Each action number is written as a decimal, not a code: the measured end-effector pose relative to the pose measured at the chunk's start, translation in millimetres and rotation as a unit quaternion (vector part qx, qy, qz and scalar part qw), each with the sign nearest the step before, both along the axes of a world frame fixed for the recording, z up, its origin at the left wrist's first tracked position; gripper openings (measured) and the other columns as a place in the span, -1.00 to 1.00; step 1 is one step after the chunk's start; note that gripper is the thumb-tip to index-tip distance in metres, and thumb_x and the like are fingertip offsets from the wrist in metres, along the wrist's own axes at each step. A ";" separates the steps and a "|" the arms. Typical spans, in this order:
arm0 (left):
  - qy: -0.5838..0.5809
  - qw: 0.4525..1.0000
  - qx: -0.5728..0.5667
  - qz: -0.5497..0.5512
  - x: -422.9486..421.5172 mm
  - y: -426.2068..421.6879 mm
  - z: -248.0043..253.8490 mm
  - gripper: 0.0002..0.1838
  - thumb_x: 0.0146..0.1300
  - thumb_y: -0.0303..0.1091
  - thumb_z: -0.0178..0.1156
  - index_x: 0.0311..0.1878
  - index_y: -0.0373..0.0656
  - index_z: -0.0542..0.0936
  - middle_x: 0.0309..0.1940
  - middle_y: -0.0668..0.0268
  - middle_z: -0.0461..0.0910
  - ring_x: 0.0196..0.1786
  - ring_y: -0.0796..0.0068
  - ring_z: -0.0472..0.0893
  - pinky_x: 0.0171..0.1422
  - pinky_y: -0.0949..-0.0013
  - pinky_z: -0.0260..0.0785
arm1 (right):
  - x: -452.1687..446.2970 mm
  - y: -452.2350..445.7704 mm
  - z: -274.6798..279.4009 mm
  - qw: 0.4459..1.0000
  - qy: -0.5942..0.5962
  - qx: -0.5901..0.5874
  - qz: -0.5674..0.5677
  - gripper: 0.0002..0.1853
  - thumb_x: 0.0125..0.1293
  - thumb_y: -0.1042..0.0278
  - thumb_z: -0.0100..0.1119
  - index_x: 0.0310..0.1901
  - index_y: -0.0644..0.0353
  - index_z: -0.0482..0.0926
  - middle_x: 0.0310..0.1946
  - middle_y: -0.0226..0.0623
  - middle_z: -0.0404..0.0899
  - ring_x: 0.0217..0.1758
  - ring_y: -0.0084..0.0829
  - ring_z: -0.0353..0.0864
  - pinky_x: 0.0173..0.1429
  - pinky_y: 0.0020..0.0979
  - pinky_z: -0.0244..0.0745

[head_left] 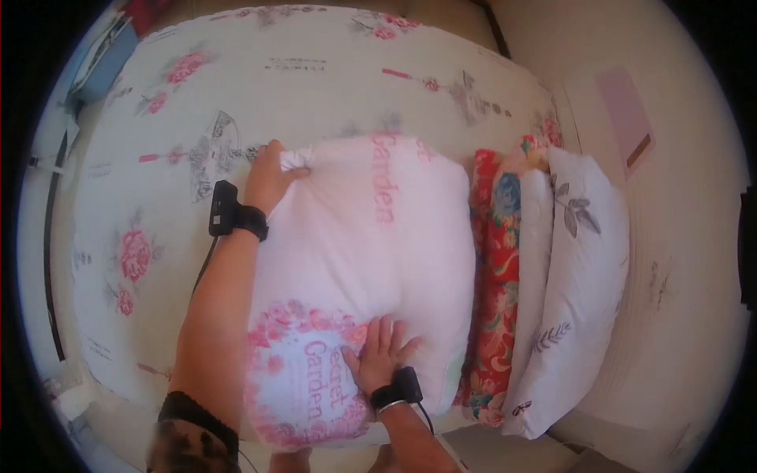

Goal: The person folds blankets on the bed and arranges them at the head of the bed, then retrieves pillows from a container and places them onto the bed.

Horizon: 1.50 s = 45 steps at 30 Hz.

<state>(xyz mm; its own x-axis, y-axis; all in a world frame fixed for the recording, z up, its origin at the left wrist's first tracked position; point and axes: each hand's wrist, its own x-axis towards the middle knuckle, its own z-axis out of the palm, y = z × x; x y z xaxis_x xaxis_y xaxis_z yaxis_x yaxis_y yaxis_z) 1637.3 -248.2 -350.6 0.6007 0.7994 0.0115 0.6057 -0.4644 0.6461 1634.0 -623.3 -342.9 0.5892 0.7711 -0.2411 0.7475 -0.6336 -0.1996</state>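
A plump white pillow with pink "Secret Garden" lettering and a pink floral print lies on the bed in front of me. At its far left corner, my left hand is closed on the fabric, which gathers into creases there. My right hand lies flat on the near part of the pillow with its fingers spread, beside the printed wreath. Both wrists wear black straps with small devices.
The bed has a white cover with pink flowers and grey drawings. Right of the pillow are a folded red floral cloth and a white pillow with leaf prints. A pale wall borders the right side.
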 end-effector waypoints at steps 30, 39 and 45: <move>-0.181 0.839 -0.489 0.157 -221.9 -232.0 -10.3 -0.01 0.11 -0.28 0.25 0.39 -0.23 -0.26 0.19 0.12 0.28 0.15 0.33 0.38 0.23 0.28 0.25 | -13.8 -239.1 -86.2 0.439 0.670 0.385 -0.458 -0.24 0.25 -0.17 0.01 0.34 0.04 0.01 0.32 -0.32 0.09 0.34 -0.23 0.14 0.35 -0.06 0.10; -0.305 0.770 -0.537 0.162 -192.0 -219.8 3.8 -0.43 0.13 -0.32 0.22 0.20 -0.26 0.29 -0.04 0.22 0.48 -0.03 0.43 0.51 0.07 0.36 0.37 | 16.7 -121.9 -65.8 0.400 0.668 0.464 -0.423 -0.55 0.31 0.23 0.01 0.20 0.18 0.27 0.12 -0.25 0.39 0.14 -0.30 0.41 0.16 -0.22 0.36; -0.280 0.801 -0.507 0.152 -111.9 -165.1 8.4 -0.53 0.14 -0.28 0.23 0.09 -0.26 0.39 -0.14 0.27 0.52 -0.14 0.51 0.53 -0.03 0.40 0.40 | 46.1 -113.1 -70.2 0.532 0.547 0.473 -0.440 -0.57 0.23 0.34 0.05 0.13 0.25 0.31 0.06 -0.21 0.41 0.17 -0.27 0.36 0.17 -0.22 0.34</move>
